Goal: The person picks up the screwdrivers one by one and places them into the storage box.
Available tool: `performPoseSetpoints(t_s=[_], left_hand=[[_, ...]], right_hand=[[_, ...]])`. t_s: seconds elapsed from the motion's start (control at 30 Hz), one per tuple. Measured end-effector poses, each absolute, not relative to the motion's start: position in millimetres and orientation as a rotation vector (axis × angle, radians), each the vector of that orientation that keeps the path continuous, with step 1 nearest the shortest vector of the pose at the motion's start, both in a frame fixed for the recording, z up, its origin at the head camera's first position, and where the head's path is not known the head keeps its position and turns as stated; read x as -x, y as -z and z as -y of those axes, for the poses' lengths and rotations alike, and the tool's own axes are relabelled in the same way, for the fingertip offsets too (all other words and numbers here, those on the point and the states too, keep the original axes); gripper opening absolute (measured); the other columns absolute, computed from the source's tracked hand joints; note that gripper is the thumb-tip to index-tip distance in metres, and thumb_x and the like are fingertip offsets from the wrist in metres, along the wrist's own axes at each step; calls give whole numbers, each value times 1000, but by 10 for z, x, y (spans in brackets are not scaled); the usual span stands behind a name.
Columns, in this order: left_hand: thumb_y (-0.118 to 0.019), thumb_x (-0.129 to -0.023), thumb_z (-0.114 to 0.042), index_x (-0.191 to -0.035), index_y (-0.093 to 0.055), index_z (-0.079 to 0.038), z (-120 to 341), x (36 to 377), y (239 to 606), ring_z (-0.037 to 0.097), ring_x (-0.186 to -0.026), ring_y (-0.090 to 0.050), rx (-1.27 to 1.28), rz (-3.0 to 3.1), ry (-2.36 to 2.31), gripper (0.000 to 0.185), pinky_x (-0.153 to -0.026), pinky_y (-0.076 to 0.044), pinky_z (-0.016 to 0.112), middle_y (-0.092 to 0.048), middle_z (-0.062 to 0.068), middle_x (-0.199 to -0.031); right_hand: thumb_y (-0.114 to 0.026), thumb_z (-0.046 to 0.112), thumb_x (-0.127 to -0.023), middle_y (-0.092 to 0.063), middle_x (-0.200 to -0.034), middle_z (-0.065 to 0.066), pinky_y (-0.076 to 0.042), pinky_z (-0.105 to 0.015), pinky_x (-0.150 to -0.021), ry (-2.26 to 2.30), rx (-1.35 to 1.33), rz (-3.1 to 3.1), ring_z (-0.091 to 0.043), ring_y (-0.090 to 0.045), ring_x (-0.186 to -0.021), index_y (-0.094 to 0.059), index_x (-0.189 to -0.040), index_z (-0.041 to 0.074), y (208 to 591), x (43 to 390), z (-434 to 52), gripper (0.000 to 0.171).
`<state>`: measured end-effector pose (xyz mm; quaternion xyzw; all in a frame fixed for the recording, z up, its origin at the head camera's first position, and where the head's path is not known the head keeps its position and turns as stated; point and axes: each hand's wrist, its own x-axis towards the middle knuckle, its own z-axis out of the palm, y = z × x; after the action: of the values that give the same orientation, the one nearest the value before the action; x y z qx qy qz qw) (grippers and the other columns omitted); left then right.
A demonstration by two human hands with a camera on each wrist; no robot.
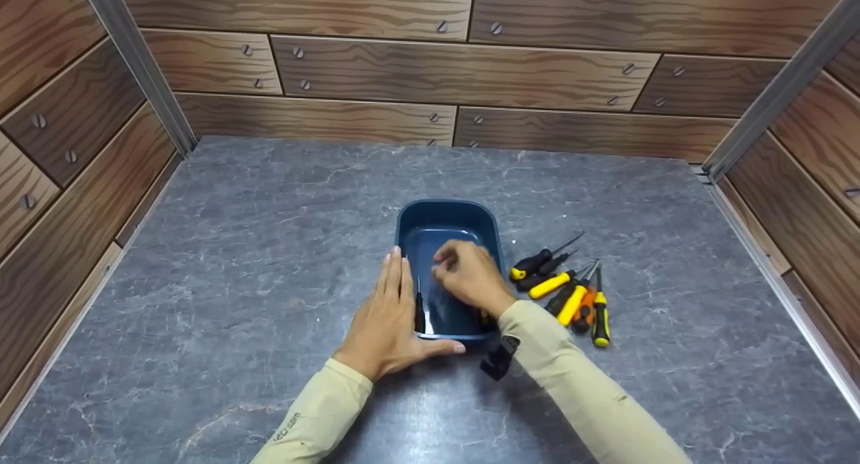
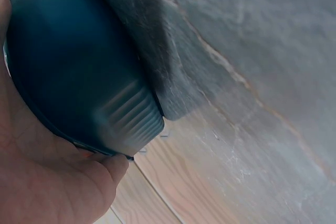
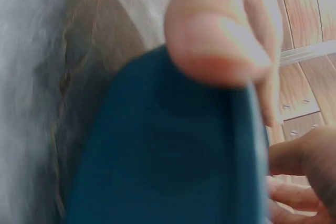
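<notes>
A dark blue rectangular plastic bin (image 1: 447,215) stands on the table. My left hand (image 1: 386,316) rests against its left side with straight fingers, its thumb stretched along the near rim. In the left wrist view, the palm (image 2: 47,177) lies at the bin wall (image 2: 79,72). Over the bin's inside is my right hand (image 1: 470,272), fingers loosely bent, with nothing visible in them. A slim black tool (image 1: 420,313) lies inside along the left wall. Something small, black and yellow (image 1: 484,317), shows in the near right corner, partly hidden by the right wrist.
Right of the bin, several screwdrivers lie in a loose group, among them a black one (image 1: 535,264), a yellow-handled one (image 1: 551,285), an orange-handled one (image 1: 584,308) and a yellow-and-black one (image 1: 600,319). Wood-patterned panels (image 1: 463,74) enclose the grey marbled table (image 1: 269,236).
</notes>
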<state>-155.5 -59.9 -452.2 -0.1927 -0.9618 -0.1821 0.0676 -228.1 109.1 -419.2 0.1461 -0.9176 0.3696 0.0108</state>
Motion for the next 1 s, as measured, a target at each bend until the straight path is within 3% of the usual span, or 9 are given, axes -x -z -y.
performPoseSetpoints(t_s=[0.53,0.77,1.0], left_hand=[[-58,-68,-92,-157,-13,11,588,1551,4510,40,-154,-4,560,2931,609,143,-121,-21,47,0,29,-165],[-54,-68,-94,-156,-14,12,601,1539,4506,41,-153,-6,568,2927,589,144,-121,-22,46,-1,29,-165],[-60,-69,-91,-157,-13,10,589,1544,4509,40,-154,-3,562,2940,620,142,-121,-22,48,2,27,-165]], right_hand=[[-70,5,-90,-73,-88,-16,-57,-45,-74,-958,-229,2634,-32,-70,-78,-72,-99,-2,3987,2439,-2113,12],[-67,7,-90,-73,-91,-18,-52,-38,-74,-947,-70,2680,-30,-67,-81,-72,-103,-3,4014,2424,-2521,17],[-67,10,-87,-73,-91,-20,-48,-36,-71,-882,57,2734,-32,-65,-80,-70,-100,-4,4090,2328,-2944,20]])
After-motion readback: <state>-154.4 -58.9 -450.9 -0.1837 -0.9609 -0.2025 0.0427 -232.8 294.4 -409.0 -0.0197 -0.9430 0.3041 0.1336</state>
